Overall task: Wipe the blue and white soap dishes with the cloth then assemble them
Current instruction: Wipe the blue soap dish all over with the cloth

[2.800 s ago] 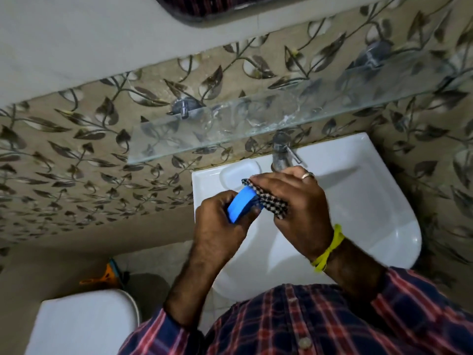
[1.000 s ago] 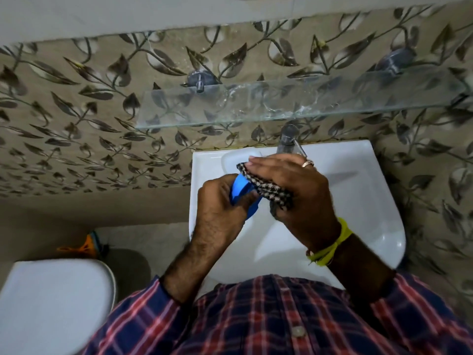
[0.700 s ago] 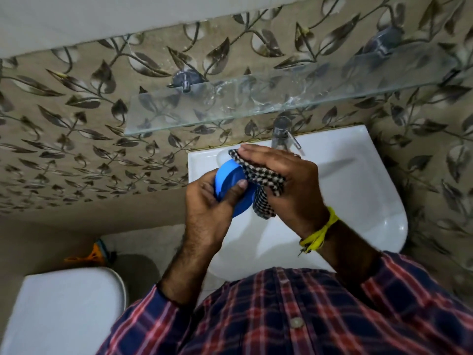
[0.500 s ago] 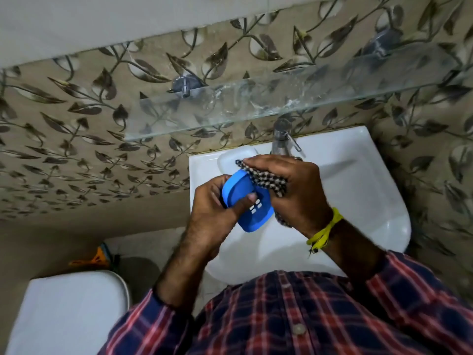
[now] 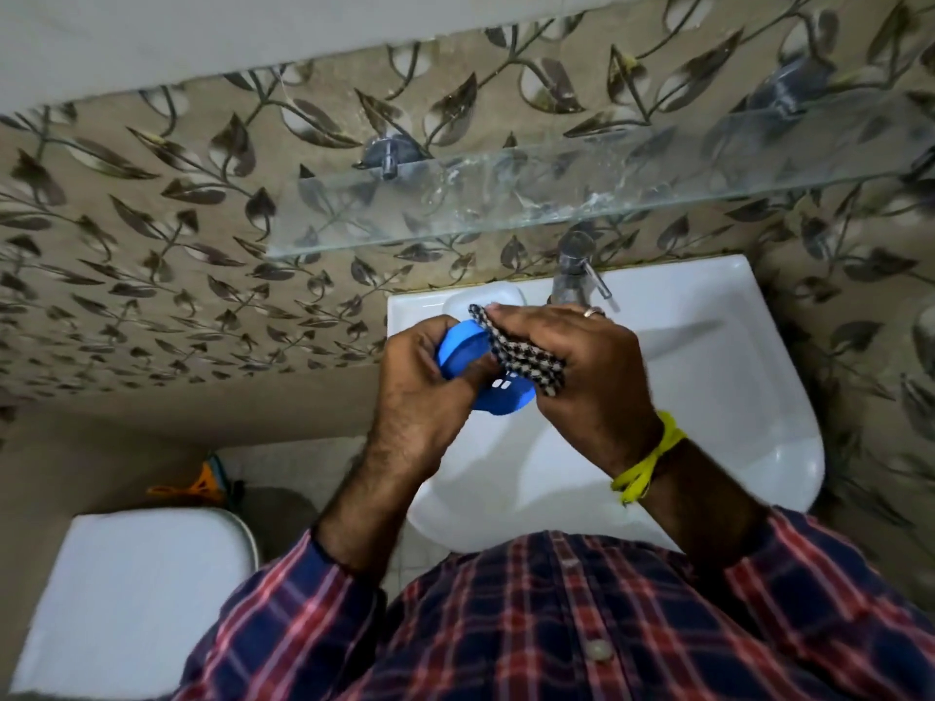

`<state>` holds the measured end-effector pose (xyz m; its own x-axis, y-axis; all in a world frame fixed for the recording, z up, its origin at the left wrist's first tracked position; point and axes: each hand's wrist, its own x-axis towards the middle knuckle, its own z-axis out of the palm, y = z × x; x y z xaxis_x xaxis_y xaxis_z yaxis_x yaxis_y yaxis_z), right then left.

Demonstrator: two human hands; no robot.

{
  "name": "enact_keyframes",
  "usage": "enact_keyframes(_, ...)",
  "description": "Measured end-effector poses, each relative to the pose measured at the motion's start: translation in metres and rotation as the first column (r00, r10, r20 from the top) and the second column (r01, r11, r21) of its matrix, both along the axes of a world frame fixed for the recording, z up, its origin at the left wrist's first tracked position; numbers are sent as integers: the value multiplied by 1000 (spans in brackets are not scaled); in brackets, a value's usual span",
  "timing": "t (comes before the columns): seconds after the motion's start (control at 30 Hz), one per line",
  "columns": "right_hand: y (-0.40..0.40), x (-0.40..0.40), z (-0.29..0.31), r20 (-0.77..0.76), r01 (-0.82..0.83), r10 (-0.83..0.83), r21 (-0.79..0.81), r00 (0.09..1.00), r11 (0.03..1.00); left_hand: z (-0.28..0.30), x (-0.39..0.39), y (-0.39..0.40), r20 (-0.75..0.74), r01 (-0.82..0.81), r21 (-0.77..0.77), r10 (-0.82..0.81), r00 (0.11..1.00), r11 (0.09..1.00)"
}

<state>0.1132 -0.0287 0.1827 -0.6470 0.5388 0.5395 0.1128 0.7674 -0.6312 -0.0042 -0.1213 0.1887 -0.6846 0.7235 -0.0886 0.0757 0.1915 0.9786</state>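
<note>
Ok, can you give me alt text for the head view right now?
Over a white sink, the left hand holds a blue soap dish while the right hand presses a checked cloth against it. A tap and a glass shelf sit behind.

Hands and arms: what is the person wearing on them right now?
Both hands are bare, no gloves. The right hand has a ring on one finger and a yellow thread band tied round its wrist, loose ends hanging. The left hand shows no jewellery. Both forearms are bare; the plaid shirt sleeves, navy with red and pale lines, are pushed up.
</note>
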Motion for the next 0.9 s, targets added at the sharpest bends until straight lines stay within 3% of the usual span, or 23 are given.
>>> enact_keyframes(0.13, 3, 10, -8, -46, 58, -59, -20, 997, 998, 1, -5, -9, 54, -48, 171, 39, 998, 984)
enact_keyframes(0.2, 4, 13, -15, -1, 83, -84, -63, 996, 995, -5, -6, -12, 79, -66, 168, 53, 995, 984)
enact_keyframes(0.33, 1, -1, -9, 10, 58, -59, 18, 998, 998, -12, -9, -11, 129, -93, 172, 71, 989, 981)
enact_keyframes(0.43, 5, -1, -12, -74, 62, -74, -154, 995, 986, -9, -15, -9, 141, -109, 260, 74, 987, 960)
enact_keyframes(0.57, 1, 2, -25, -184, 96, -256, -606, 949, 790, -12, -6, -8, 231, -177, 374, 94, 968, 910)
enact_keyframes(0.73, -2, -8, -30, -221, -4, -398, -879, 890, 477, -20, 9, 2, 515, -326, 462, 50, 856, 825)
enact_keyframes(0.8, 7, -7, -26, -187, 55, -428, -867, 884, 495, -20, 12, 2, 488, -224, 419, -10, 873, 880)
enact_keyframes(0.9, 28, -1, -10, -174, 119, -332, -703, 927, 701, -16, 4, -6, 385, 26, 308, -149, 911, 951)
